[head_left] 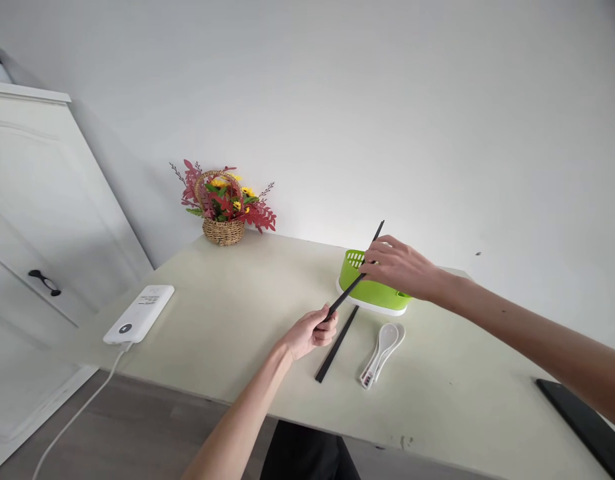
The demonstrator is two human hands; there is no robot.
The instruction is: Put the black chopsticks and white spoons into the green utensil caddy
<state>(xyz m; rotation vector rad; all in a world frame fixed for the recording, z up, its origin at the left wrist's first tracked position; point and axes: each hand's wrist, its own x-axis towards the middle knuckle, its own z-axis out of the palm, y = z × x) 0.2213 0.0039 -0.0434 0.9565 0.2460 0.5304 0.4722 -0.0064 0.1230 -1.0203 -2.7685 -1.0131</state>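
Now both hands hold one black chopstick [355,280] over the counter [237,313].

Head view: the left hand [310,332] has its grip pinched on the lower end, and the right hand [395,267] has fingers pressed around the upper part, just above the green holder [372,293]. I think it is best to keep the stick steady and straight. Inside of the holder I cannot see anything. Another chopstick [336,345] and white spoons [382,353] lie beside it.

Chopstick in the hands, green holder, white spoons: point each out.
chopstick [355,282], head view, on its mid-shaft between the hands.
green holder [372,291], head view, on its front wall.
white spoons [386,338], head view, on the top spoon's bowl.
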